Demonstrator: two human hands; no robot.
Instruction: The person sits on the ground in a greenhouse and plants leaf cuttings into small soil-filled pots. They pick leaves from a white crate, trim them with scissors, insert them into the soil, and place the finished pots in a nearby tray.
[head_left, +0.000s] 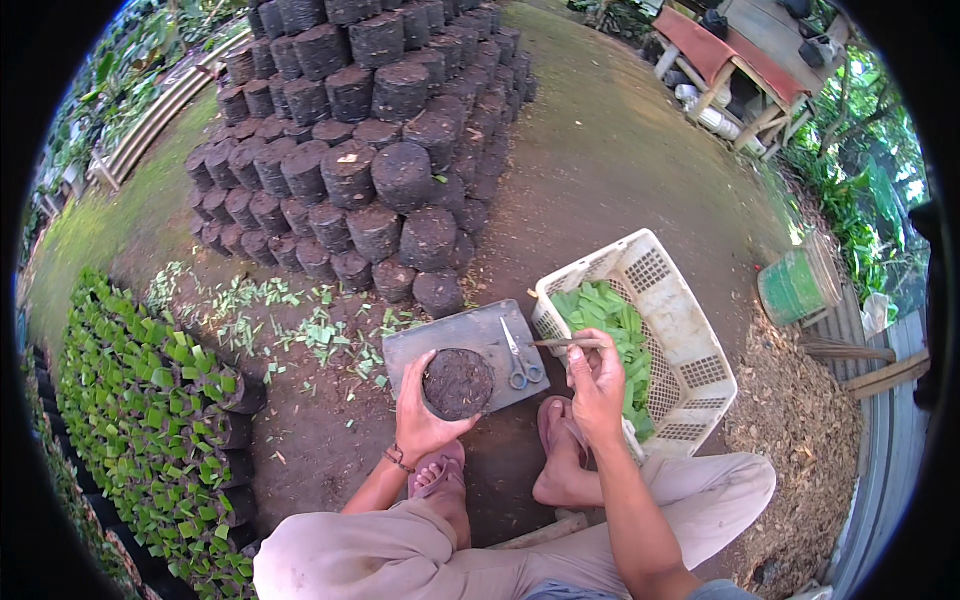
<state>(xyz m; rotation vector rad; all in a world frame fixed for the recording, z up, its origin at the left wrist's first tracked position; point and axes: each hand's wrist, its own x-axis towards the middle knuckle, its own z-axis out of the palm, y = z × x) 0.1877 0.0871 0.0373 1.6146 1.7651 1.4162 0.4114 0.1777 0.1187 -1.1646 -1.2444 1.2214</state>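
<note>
My left hand (424, 416) is curled around the side of a soil-filled black nursery bag (458, 384), whose round top of dark soil faces up. The bag is over the near part of a dark flat board (416, 351). In my right hand (598, 382) is a thin pointed stick (559, 343), held between thumb and fingers with its tip toward the left. Scissors (519, 358) with grey-blue handles lie on the board, between the bag and the stick. Beside my right hand stands a whitish plastic crate (694, 337) holding green leaf pieces (607, 311).
Stacked soil-filled bags (360, 172) rise ahead. Bags planted with trimmed green cuttings (157, 442) fill the left side. Leaf clippings (315, 330) litter the ground. At right are a green bucket (796, 285), a heap of brown chips (799, 420) and a wooden table (780, 52).
</note>
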